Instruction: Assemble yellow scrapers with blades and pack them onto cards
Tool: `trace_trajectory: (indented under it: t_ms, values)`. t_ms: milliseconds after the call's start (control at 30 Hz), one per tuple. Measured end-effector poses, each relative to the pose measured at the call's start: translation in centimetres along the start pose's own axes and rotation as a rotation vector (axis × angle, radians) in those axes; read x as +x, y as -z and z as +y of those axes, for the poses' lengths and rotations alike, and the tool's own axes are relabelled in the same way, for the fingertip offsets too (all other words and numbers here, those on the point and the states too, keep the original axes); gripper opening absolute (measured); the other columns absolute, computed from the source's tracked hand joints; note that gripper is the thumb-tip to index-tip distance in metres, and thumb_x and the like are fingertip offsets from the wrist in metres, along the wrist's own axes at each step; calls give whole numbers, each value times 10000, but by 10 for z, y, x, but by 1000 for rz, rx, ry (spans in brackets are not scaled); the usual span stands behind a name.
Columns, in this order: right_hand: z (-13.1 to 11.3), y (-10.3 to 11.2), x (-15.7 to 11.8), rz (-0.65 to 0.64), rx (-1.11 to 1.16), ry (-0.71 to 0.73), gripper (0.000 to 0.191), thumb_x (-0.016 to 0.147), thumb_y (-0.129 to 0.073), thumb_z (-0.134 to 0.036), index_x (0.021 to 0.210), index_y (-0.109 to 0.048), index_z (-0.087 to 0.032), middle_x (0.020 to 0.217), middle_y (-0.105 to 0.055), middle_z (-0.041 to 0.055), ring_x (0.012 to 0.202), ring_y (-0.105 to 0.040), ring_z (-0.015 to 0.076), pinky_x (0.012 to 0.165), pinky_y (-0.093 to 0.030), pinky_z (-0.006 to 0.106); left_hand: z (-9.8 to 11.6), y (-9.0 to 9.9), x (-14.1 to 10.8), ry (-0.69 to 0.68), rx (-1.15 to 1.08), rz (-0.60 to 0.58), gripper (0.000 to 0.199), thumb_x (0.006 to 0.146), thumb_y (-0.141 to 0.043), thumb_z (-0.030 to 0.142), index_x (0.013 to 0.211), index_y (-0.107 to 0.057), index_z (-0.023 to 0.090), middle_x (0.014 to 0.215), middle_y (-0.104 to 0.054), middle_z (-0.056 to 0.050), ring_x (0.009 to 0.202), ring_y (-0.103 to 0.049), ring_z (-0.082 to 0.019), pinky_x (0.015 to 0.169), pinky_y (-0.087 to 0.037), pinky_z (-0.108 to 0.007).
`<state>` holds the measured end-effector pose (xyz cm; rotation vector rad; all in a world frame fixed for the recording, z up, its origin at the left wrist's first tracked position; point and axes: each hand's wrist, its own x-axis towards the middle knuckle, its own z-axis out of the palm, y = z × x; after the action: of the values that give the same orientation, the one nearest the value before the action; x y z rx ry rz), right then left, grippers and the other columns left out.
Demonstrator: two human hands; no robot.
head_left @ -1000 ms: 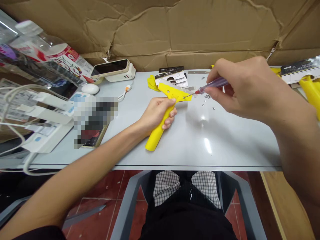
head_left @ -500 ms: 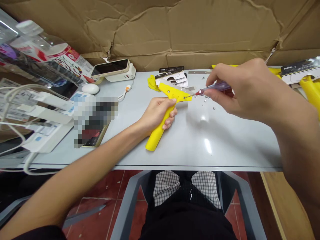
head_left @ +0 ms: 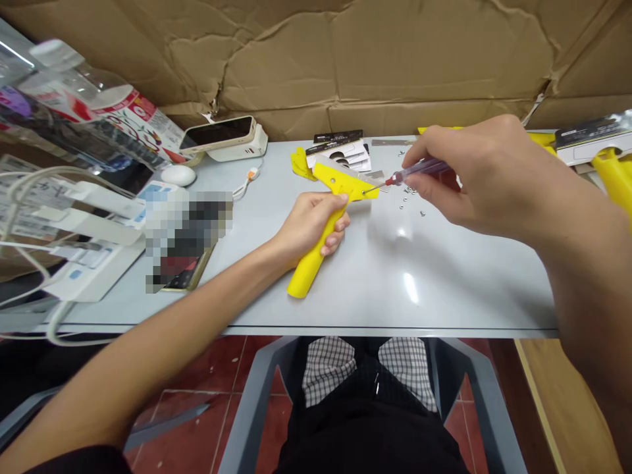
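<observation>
My left hand [head_left: 316, 227] is closed around the handle of a yellow plastic scraper [head_left: 316, 257], its thumb pressed just below the wide head. A thin metal blade [head_left: 340, 168] shows along the head's far edge. Between its fingers, my right hand [head_left: 474, 171] grips a screwdriver [head_left: 402, 175] with a translucent purple and red handle. The screwdriver's tip meets a small screw [head_left: 364, 192] at the right side of the scraper head. The other hole in the head, on the left, looks bare. Several small loose screws or nuts [head_left: 407, 192] lie on the table behind the right hand's fingers.
Black and white cards [head_left: 340, 153] and yellow pieces [head_left: 301, 163] lie behind the scraper. More yellow parts [head_left: 615, 171] are at the far right. A phone [head_left: 190, 273], power strip [head_left: 93, 263], mouse [head_left: 178, 175] and bottles [head_left: 103, 99] crowd the left. Cardboard [head_left: 395, 59] walls the back.
My right fingers and the screwdriver handle have shifted very slightly, while its tip stays at the screw. The left hand and scraper hold nearly still.
</observation>
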<state>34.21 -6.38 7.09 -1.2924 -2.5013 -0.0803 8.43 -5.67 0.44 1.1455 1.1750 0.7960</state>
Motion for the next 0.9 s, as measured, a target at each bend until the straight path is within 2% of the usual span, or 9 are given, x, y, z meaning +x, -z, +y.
trace_trajectory:
  t_ms: [67,133,200,333,400,500,633,767,900]
  values:
    - [0,-2,2,-3,-54,-21,310,1092,-506,-472,1178,-750,-301,874,-769,73,806,-714,308,754,-478,457,0,0,0,-8,0,-8,413,958,-635,315,579,-522,197,449,-462,21,325,-395,-77,310,-309,-182]
    - [-1,-4,2,-2,-132,-53,446,1115,-409,-532,1072,-768,-271,733,-692,81,735,-687,319,698,-448,457,0,1,-1,-8,4,-12,416,956,-639,319,576,-522,196,452,-462,22,324,-392,-74,311,-310,-182]
    - [-3,-4,2,16,-162,-68,497,1117,-355,-551,1083,-753,-255,663,-631,71,681,-657,320,658,-410,441,0,1,-1,-7,3,-11,414,948,-649,323,575,-522,195,454,-461,23,325,-392,-72,311,-311,-181]
    - [-3,-1,-1,23,-61,-21,362,1018,-551,-422,1329,-620,-250,826,-715,72,721,-663,313,640,-382,414,0,1,-1,-10,-9,-16,413,942,-654,312,568,-527,189,458,-460,23,331,-397,-72,310,-306,-182]
    - [-2,1,-2,-12,-27,-3,307,1024,-551,-374,1306,-615,-271,932,-757,83,778,-686,313,659,-401,422,0,0,-1,-14,-11,-16,413,936,-658,309,564,-527,189,461,-462,21,331,-394,-71,309,-304,-184]
    - [-1,3,-1,-7,-24,-8,252,1083,-499,-424,1220,-664,-292,983,-782,91,852,-711,334,730,-455,459,0,0,-1,-13,-7,-10,407,922,-675,329,569,-523,195,463,-463,21,335,-393,-71,312,-309,-186]
    - [-1,3,1,-27,-74,-82,355,1109,-467,-533,1183,-732,-308,885,-761,111,847,-706,361,761,-485,506,0,0,-1,-6,13,-13,398,904,-698,368,590,-513,208,460,-464,22,330,-393,-74,316,-313,-190]
    - [0,-1,3,-17,-106,-114,409,1094,-487,-593,1114,-784,-312,731,-685,88,803,-703,368,710,-481,495,0,0,-1,-4,24,-4,395,903,-703,371,599,-508,212,462,-472,21,324,-389,-72,319,-317,-192]
    - [-2,-3,4,-35,-101,-114,480,1107,-460,-600,1052,-802,-268,701,-679,100,816,-717,376,709,-482,483,0,0,-2,3,35,-8,396,920,-685,361,596,-516,207,454,-471,18,326,-394,-75,321,-320,-191]
